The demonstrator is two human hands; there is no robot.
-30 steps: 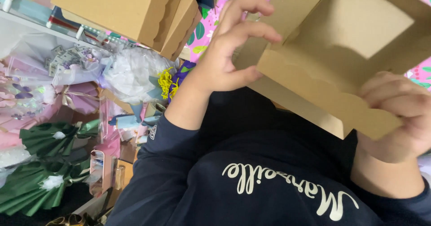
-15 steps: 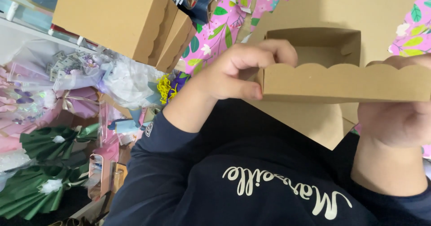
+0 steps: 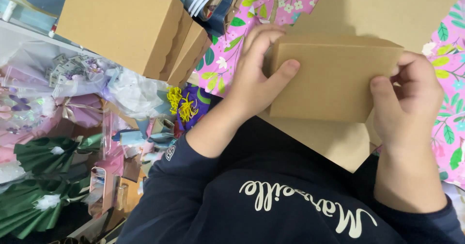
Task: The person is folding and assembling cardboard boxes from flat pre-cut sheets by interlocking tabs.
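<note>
The kraft cardboard box (image 3: 334,81) now shows a plain closed face; a second ago its open inside faced the camera, then its scalloped edge. The left hand (image 3: 256,79) has its thumb flat across that face, and the right hand (image 3: 407,98) grips the opposite edge.

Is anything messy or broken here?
The brown box held by the left hand and right hand looks undamaged. The messy part is the heap of paper scraps and wrapped bouquets on the left, jumbled together under the stacked boxes.
</note>
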